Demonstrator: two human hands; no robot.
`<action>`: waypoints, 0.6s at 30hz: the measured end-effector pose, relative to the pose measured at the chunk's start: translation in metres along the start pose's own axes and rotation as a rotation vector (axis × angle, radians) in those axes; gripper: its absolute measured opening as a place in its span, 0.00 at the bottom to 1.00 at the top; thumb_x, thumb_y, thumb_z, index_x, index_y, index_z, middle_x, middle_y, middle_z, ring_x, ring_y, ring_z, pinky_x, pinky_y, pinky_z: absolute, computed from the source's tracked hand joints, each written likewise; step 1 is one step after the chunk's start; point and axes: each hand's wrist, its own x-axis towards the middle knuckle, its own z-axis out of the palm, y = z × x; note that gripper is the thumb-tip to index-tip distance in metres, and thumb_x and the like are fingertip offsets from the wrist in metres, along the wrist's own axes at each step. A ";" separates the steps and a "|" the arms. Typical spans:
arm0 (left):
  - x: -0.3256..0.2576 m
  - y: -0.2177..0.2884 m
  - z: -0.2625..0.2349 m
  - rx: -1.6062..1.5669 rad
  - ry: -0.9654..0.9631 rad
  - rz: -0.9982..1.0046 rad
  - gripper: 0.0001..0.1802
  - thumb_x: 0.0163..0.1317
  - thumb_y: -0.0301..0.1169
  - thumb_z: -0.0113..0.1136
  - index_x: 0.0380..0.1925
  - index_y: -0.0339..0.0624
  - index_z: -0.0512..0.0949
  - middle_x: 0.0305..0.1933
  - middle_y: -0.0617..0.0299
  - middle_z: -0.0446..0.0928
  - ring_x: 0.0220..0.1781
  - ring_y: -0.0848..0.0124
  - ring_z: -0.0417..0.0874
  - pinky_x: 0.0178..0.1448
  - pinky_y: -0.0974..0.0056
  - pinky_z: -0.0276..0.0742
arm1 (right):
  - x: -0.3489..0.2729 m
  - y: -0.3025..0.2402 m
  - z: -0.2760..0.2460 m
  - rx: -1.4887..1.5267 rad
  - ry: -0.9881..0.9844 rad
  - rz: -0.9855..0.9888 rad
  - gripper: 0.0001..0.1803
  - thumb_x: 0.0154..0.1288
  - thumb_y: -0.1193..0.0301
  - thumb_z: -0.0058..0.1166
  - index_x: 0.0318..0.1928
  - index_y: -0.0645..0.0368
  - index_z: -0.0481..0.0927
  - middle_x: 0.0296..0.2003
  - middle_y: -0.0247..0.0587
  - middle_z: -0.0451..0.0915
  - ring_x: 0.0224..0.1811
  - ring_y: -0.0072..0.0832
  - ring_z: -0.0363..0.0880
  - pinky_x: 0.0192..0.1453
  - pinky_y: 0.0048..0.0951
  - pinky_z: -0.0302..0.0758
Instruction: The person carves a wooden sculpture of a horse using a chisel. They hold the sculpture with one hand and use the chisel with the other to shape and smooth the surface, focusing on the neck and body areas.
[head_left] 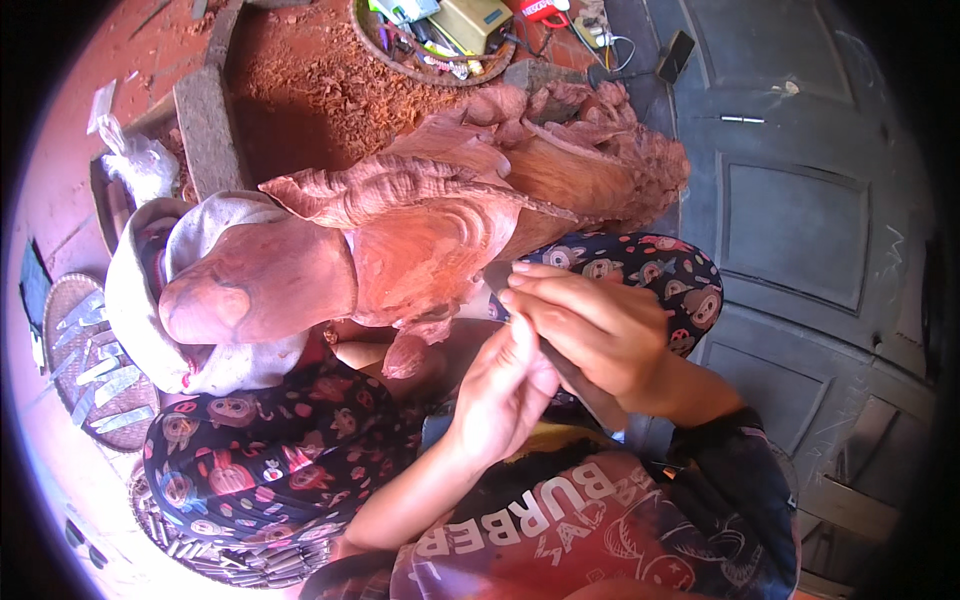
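In front of my chest, my right hand (pixel 605 330) is closed around a long, flat grey-brown strip (pixel 592 395). One end of the strip sticks out past the fingertips and the other points back toward my shirt. My left hand (pixel 500 390) is closed too, thumb raised and pressed near the strip and the right fingertips; whatever it pinches is hidden. Across my lap, just beyond both hands, lies a large reddish wood carving (pixel 430 250) with carved folds and a smooth rounded end. That rounded end rests on a bundled white cloth (pixel 240 368).
Flat pale blades lie in a round woven basket (pixel 72 295) at left. Below it, another basket (pixel 145 500) holds many metal rods. Wood shavings (pixel 330 85) cover the floor beyond the carving, beside a wooden beam (pixel 207 135). A cluttered tray (pixel 400 68) stands farther back; a grey door (pixel 790 240) is right.
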 end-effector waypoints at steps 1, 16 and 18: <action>-0.004 0.009 0.006 0.253 -0.001 0.093 0.36 0.75 0.53 0.50 0.67 0.33 0.61 0.54 0.52 0.81 0.56 0.70 0.81 0.60 0.64 0.74 | 0.003 0.000 -0.007 0.028 0.022 0.008 0.15 0.57 0.73 0.61 0.44 0.68 0.85 0.42 0.50 0.84 0.43 0.41 0.88 0.43 0.31 0.86; -0.001 0.047 0.007 1.850 0.275 0.881 0.15 0.44 0.24 0.71 0.37 0.40 0.89 0.32 0.65 0.78 0.34 0.72 0.81 0.36 0.70 0.75 | -0.013 -0.036 0.035 0.770 0.201 -0.091 0.21 0.55 0.54 0.68 0.23 0.56 0.74 0.31 0.33 0.70 0.39 0.34 0.72 0.59 0.47 0.67; 0.005 0.057 0.006 1.970 0.214 0.838 0.17 0.44 0.24 0.71 0.38 0.41 0.88 0.33 0.63 0.81 0.34 0.70 0.83 0.37 0.68 0.78 | -0.014 -0.034 0.040 0.802 0.197 -0.073 0.24 0.54 0.53 0.69 0.20 0.55 0.71 0.29 0.33 0.68 0.37 0.34 0.71 0.57 0.44 0.67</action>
